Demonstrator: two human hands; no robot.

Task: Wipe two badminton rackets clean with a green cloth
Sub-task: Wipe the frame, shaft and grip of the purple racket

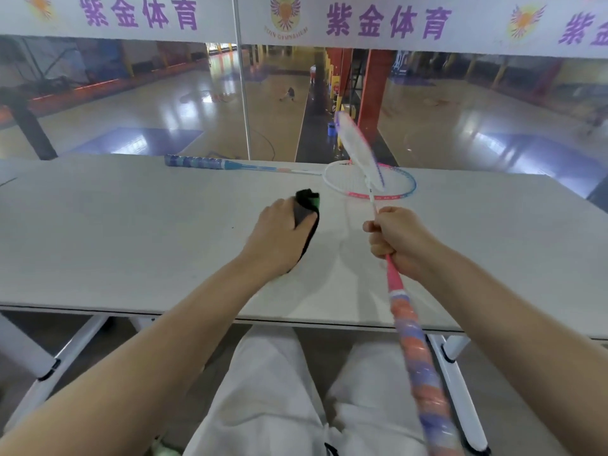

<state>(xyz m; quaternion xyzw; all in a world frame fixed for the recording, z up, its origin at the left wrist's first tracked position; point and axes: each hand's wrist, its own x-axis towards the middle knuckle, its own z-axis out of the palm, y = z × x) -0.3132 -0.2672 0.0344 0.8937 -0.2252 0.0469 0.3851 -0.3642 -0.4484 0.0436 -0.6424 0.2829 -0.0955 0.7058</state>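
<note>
table (131, 225): pale top, landmark for everything below; person seated at its near edge, light trousers under it.
left hand (279, 235): over the table middle, fingers curled round the cloth, thumb across the top of it.
cloth (307, 213): bunched, dark with a green edge at the far end; lower tail hangs to the table surface under the hand.
right hand (399, 236): just right of the left hand, above the table, fist closed tight on the held racket where shaft meets pink cone.
held racket (360, 149): raised off the table, head tilted up and away, blurred; wrapped pink/purple handle runs back past the near table edge towards the person's lap.
second racket (370, 179): flat on the table at its far edge, white/pink/blue frame right of centre, blue grip pointing left; no hand on it.
overlap: head of the held racket crosses in front of the second racket's head; touching or not, can't tell.
behind the table: glass with a white banner and purple lettering, sports hall floor beyond.
</note>
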